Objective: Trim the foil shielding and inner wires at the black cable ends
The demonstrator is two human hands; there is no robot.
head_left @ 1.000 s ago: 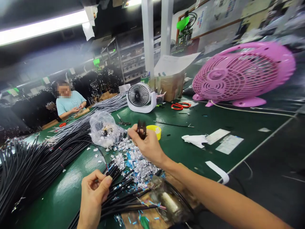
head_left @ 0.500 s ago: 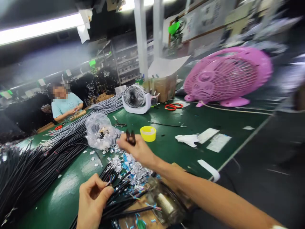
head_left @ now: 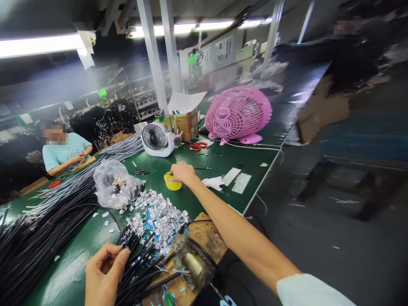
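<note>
My left hand (head_left: 106,270) pinches the end of a black cable (head_left: 125,245), where thin coloured wires show at the tip. Other black cables (head_left: 137,265) lie beneath and beside it. Out in front, my right hand (head_left: 182,173) is closed at the rim of a yellow ring (head_left: 173,186) that looks like a tape roll. Its fingertips are turned away, so what they grip is hidden. Between my hands spreads a heap of silver foil scraps (head_left: 162,216) with blue bits. A clear plastic bag (head_left: 110,187) holding scraps sits left of the heap.
A white fan (head_left: 156,140), red-handled scissors (head_left: 198,146) and a pink fan (head_left: 236,114) stand or lie farther back. Long cable bundles (head_left: 57,221) run along the left. A wooden board (head_left: 207,238) carries a metal cylinder (head_left: 193,263). A co-worker (head_left: 65,151) sits far left.
My view has swung right. My right hand has reached forward to the yellow ring, and the dark two-pronged piece it held is out of sight. The left hand keeps its pinch on the cable.
</note>
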